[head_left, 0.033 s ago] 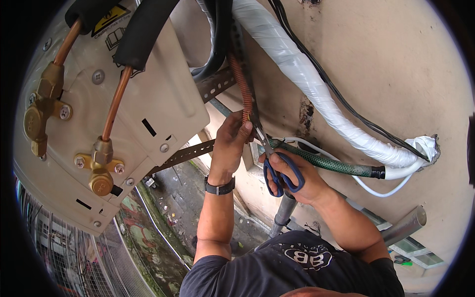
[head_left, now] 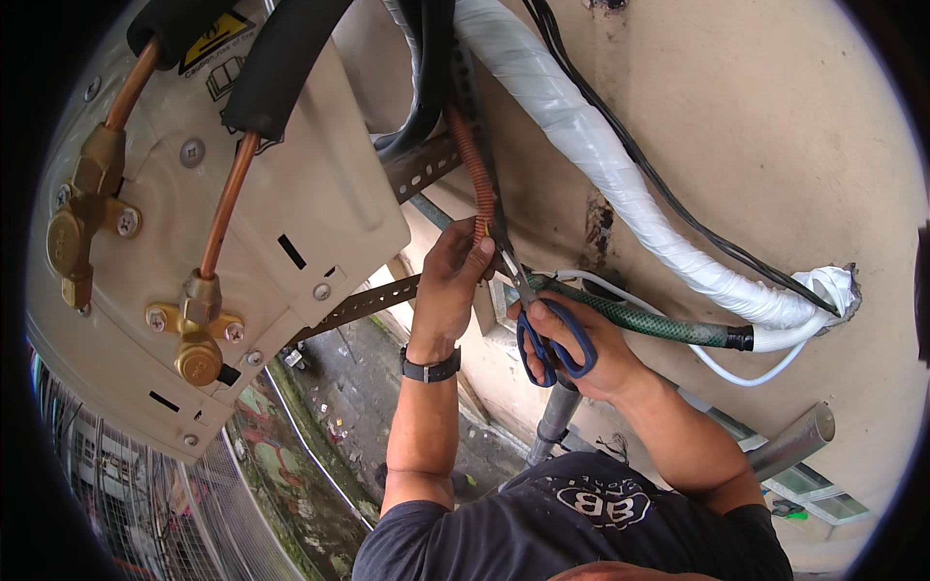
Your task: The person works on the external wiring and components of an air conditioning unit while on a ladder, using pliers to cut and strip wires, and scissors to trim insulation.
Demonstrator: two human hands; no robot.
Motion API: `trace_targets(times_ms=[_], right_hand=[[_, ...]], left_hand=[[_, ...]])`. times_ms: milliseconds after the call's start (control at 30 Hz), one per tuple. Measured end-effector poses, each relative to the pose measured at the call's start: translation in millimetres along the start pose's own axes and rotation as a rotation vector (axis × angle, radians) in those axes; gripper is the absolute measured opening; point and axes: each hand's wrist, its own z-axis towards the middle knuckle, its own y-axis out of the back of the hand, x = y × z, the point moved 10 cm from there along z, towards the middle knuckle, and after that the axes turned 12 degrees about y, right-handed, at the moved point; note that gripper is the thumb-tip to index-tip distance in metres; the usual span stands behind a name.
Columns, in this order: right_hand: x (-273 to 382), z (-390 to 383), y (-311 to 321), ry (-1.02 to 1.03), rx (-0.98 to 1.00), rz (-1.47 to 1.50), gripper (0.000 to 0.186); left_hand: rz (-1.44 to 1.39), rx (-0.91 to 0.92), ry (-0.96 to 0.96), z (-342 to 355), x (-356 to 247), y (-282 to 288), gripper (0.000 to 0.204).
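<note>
My left hand (head_left: 448, 281) is closed around the lower end of an orange-brown corrugated hose (head_left: 470, 160), pinching it between thumb and fingers. My right hand (head_left: 601, 351) grips a pair of scissors (head_left: 585, 351) by the dark blue handles. The metal blades point up and left, with their tips right beside my left fingertips at the hose. My fingers hide the exact contact between blades and hose. A green braided hose (head_left: 630, 312) runs just behind my right hand. Black tape joins it to a white pipe (head_left: 775, 338).
An outdoor air-conditioner unit (head_left: 291, 203) with brass valves (head_left: 199, 329) and copper pipes (head_left: 231, 203) stands at left on perforated metal brackets (head_left: 426, 167). A white-wrapped pipe bundle (head_left: 601, 145) crosses to a wall hole. Black cables (head_left: 639, 155) run alongside. A street (head_left: 363, 387) lies far below.
</note>
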Motion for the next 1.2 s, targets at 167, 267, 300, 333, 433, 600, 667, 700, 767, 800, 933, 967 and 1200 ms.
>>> trace_targets(times_ms=[167, 267, 300, 333, 433, 600, 667, 700, 767, 800, 933, 967, 1200], right_hand=[[13, -2, -3, -0.015, -0.002, -0.012, 0.053], [17, -3, -8, 0.015, -0.035, 0.009, 0.058], [17, -4, -5, -0.001, -0.057, 0.006, 0.058], [17, -4, -1, -0.017, -0.079, 0.002, 0.058], [18, -5, 4, -0.028, -0.029, -0.102, 0.052], [57, -7, -9, 0.283, -0.021, -0.659, 0.047], [82, -4, -9, 0.581, -0.159, -0.806, 0.051], [79, 3, -5, 0.553, -0.153, -0.854, 0.057], [74, 7, -4, 0.574, -0.187, -0.978, 0.053], [74, 7, -5, 0.585, -0.201, -1.043, 0.052], [81, 7, -6, 0.652, -0.212, -1.118, 0.058], [78, 8, -3, 0.644, -0.22, -1.104, 0.058], [83, 9, -4, 0.479, -0.182, -1.066, 0.055]], left_hand=[[0.021, -0.107, -0.076, -1, -3, -6, 0.031], [0.07, -0.081, -0.08, -2, -2, -9, 0.031], [0.07, -0.067, -0.077, -1, -1, -11, 0.032], [0.069, -0.054, -0.075, -1, -1, -13, 0.032], [0.161, -0.042, -0.051, 0, -6, -9, 0.036], [0.273, -0.028, 0.01, 4, -7, 0, 0.038], [0.302, 0.0, 0.02, 3, -11, -1, 0.039], [0.326, -0.016, 0.004, 2, -17, -2, 0.037], [0.387, 0.009, 0.013, 4, -18, 1, 0.036], [0.414, 0.02, 0.015, 4, -18, 2, 0.036], [0.426, 0.082, 0.002, 5, -27, 0, 0.037], [0.401, 0.072, 0.017, 3, -27, 0, 0.038], [0.293, 0.143, 0.044, -5, -25, -20, 0.058]])
